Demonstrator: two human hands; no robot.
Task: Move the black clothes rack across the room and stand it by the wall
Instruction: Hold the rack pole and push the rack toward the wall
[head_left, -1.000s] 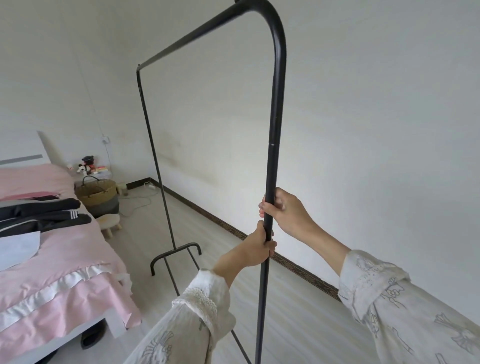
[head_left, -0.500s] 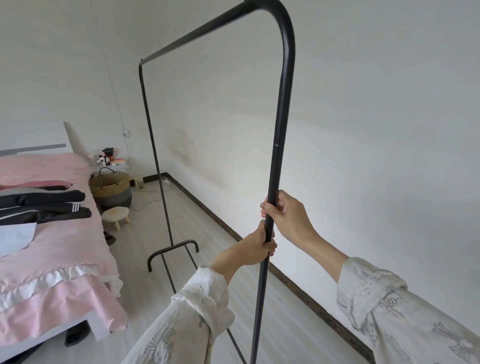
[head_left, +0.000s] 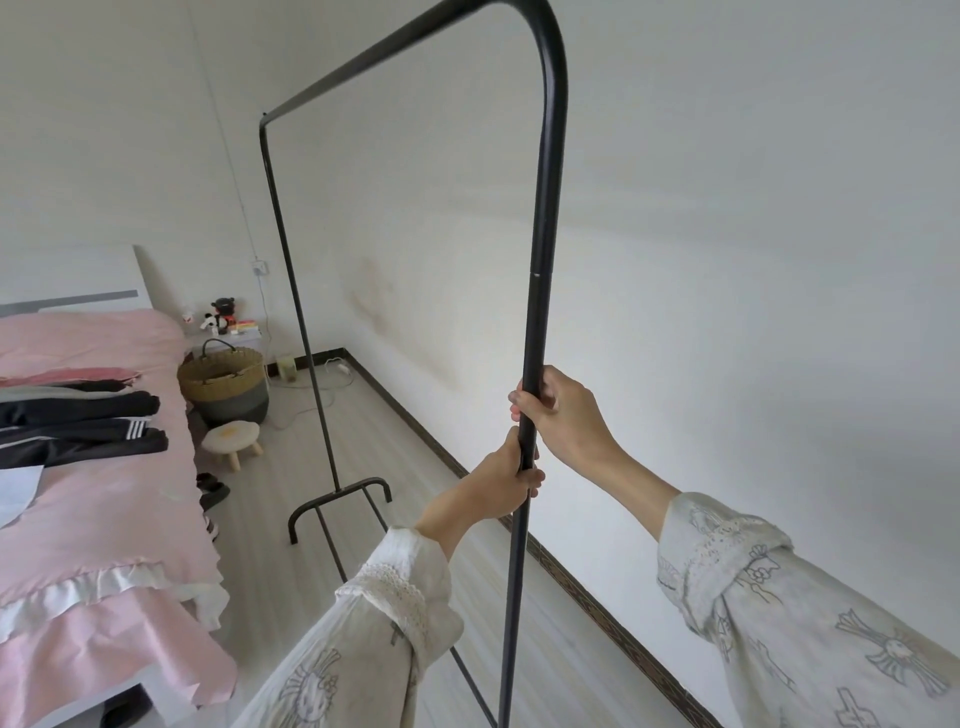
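The black clothes rack is a bare metal frame with nothing hanging on it, running lengthwise beside the white wall on the right. Its near upright rises right in front of me. My right hand grips that upright, and my left hand grips it just below. The far upright ends in a curved foot on the pale wood floor. The near foot is out of view below the frame.
A bed with pink bedding and folded dark clothes fills the left side. Beyond it stand a woven basket, a small stool and shoes. A cable lies on the floor by the far corner.
The view has turned and moved forward along the wall; the bed and basket appear shifted right and nearer. Both hands keep the same grip on the upright.
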